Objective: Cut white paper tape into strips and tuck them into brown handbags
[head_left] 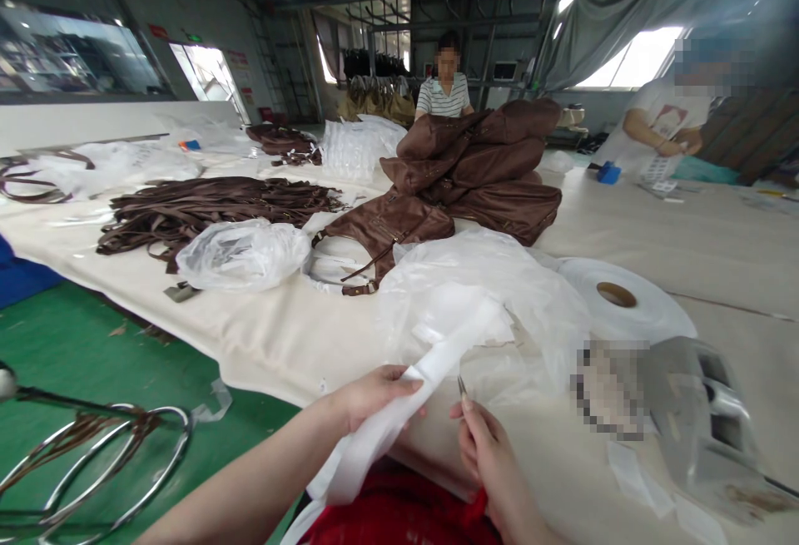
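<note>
My left hand is closed around a long white strip. One end of the strip reaches up over the clear plastic bags, and the other hangs down over the red clothing at my lap. In my right hand is a pair of scissors, gripped close to the blades with the pointed tip upward. That tip is just right of the strip and apart from it; red at the base of the hand looks like the handle. Beyond both hands lie white sheets and a heap of clear plastic bags.
A large white roll and a grey tape dispenser stand on the right. Brown bags are piled ahead, with brown straps to the left. Two people work across the table. Metal rings are at lower left.
</note>
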A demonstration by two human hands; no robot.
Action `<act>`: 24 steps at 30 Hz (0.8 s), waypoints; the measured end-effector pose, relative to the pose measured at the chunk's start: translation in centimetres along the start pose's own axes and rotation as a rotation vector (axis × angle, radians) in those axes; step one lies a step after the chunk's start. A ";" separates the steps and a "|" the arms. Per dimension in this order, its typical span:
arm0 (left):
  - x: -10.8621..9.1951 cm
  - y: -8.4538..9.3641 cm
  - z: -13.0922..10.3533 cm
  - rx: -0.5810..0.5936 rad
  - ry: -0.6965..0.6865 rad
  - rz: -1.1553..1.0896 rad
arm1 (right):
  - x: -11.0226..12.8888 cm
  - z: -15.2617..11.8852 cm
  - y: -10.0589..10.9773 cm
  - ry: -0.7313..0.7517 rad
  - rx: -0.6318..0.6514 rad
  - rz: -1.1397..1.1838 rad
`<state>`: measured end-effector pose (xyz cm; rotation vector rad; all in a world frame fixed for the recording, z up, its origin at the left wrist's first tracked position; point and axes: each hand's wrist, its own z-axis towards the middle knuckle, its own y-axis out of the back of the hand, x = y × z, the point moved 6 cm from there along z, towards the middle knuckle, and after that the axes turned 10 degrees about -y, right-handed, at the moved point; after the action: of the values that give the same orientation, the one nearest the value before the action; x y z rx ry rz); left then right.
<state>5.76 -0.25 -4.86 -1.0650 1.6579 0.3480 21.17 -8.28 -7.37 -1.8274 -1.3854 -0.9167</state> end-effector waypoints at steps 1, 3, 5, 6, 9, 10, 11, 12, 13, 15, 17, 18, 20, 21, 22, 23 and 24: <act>-0.2 0.3 0.0 0.024 0.002 -0.022 | 0.0 -0.2 0.1 -0.032 0.024 0.037; -0.4 0.7 -0.1 0.054 0.010 -0.065 | 0.1 -0.6 0.0 -0.087 0.079 0.066; -0.4 1.0 -0.1 0.064 0.026 -0.098 | 0.3 -0.8 -0.2 -0.119 0.123 0.055; -0.3 1.1 -0.1 0.066 0.039 -0.109 | 0.4 -0.9 -0.3 -0.131 0.137 0.048; 0.1 1.2 -0.1 0.068 0.072 -0.127 | 0.6 -0.8 -0.8 -0.136 0.169 0.029; 0.1 1.3 -0.1 0.068 0.076 -0.130 | 0.7 -0.7 -0.9 -0.132 0.175 0.023; 0.2 1.3 -0.1 0.068 0.076 -0.134 | 0.8 -0.7 -1.1 -0.129 0.181 0.017; 0.2 1.3 -0.2 0.068 0.072 -0.139 | 0.9 -0.6 -1.2 -0.127 0.185 0.014; 0.2 1.2 -0.2 0.069 0.067 -0.145 | 0.9 -0.6 -1.3 -0.126 0.189 0.009; 0.0 1.0 -0.2 0.079 0.054 -0.155 | 1.1 -0.5 -1.6 -0.126 0.198 0.000; -0.1 0.8 -0.3 0.091 0.035 -0.157 | 1.2 -0.4 -1.7 -0.120 0.201 -0.001; -0.2 0.7 -0.3 0.090 0.029 -0.152 | 1.2 -0.3 -1.8 -0.119 0.202 0.002; -0.2 0.6 -0.3 0.081 0.020 -0.138 | 1.1 -0.2 -1.8 -0.120 0.203 0.013; -0.3 0.5 -0.4 0.079 0.016 -0.131 | 1.0 -0.2 -1.8 -0.120 0.204 0.015; -0.3 0.5 -0.4 0.080 0.010 -0.125 | 0.9 -0.2 -1.8 -0.118 0.205 0.014; -0.3 0.4 -0.4 0.084 0.003 -0.119 | 0.9 -0.2 -1.8 -0.114 0.204 0.011; -0.4 0.4 -0.4 0.086 -0.005 -0.114 | 0.9 -0.2 -1.8 -0.110 0.202 0.007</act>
<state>5.19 -0.10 -4.52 -1.0874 1.5860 0.2027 19.58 -7.63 -6.36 -1.7488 -1.4803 -0.6553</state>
